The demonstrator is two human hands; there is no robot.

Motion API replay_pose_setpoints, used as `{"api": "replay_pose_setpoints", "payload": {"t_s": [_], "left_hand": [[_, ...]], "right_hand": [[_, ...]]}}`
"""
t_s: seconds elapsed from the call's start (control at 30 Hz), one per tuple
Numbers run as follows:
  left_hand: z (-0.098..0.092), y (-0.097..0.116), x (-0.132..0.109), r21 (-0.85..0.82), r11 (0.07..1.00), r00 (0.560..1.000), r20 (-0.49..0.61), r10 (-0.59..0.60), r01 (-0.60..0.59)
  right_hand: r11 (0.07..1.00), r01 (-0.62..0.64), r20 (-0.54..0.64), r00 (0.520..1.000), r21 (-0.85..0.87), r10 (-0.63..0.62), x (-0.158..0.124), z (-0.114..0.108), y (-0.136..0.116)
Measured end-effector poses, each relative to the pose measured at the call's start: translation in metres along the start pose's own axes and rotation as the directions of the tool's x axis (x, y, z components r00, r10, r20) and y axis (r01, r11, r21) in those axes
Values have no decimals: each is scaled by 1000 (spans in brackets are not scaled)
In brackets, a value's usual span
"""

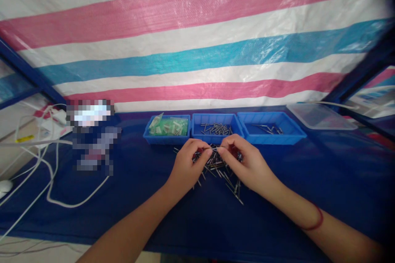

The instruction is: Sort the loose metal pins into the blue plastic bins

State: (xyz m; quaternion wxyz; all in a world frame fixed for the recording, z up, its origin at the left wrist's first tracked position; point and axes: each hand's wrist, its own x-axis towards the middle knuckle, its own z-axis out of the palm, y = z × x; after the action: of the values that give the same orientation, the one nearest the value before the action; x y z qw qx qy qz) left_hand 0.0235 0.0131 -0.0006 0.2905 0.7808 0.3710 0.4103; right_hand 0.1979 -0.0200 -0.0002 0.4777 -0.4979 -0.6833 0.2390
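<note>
Side by side above a loose pile of thin metal pins (217, 168), my left hand (189, 162) and my right hand (248, 162) are both closed in a pinch. Between their fingertips is a small, thin metal pin (214, 148), with one hand at each end. Its exact shape is too small to make out. Just behind the hands stands a blue bin (216, 136) with many similar pins in it. Another blue bin (271, 139), at the right, holds only several pins. My hands cover part of the pile.
A left blue bin (166, 139) holds green-and-clear packets (168, 126). A clear plastic lid (321, 117) lies at the back right. White cables (74, 205) run across the left side of the dark blue table (293, 213). A striped sheet (197, 57) hangs behind.
</note>
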Motion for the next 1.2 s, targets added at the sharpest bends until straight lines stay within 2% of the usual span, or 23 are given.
{"api": "replay_pose_setpoints", "payload": {"t_s": [0.23,0.33,0.4,0.43,0.5,0.57,0.63,0.7,0.83,0.97,1.1,1.2], "left_hand": [[3,-3,-1,45,999,997,78,23,-27],[5,-2,-3,120,992,998,29,47,-50],[6,1,-6,178,981,997,-4,82,-80],[6,3,-7,201,973,994,16,109,-110],[7,8,-10,226,952,974,141,177,-206],[7,13,-12,232,919,922,301,244,-320],[8,15,-15,241,878,857,428,286,-414],[9,15,-18,258,840,806,509,302,-478],[10,12,-20,299,777,751,581,313,-555],[14,7,-22,367,703,744,572,346,-609],[18,5,-25,429,621,736,548,398,-656],[16,5,-22,460,656,792,469,392,-598]], "right_hand": [[991,123,-47,991,-48,-126,0,0,-1],[978,180,-68,980,-104,-187,3,-8,-3],[960,195,-141,964,-201,-225,10,-21,-1],[946,183,-197,951,-268,-239,14,-30,3],[904,103,-340,904,-415,-259,23,-50,16],[833,20,-372,889,-553,-268,31,-67,32],[752,-19,-353,891,-659,-286,36,-78,47],[715,-31,-344,891,-699,-298,38,-81,54],[746,48,-295,900,-664,-321,32,-66,39],[784,203,-160,920,-586,-357,22,-45,16],[817,334,-9,924,-470,-382,14,-30,4],[876,337,56,939,-346,-340,9,-24,-3]]}}
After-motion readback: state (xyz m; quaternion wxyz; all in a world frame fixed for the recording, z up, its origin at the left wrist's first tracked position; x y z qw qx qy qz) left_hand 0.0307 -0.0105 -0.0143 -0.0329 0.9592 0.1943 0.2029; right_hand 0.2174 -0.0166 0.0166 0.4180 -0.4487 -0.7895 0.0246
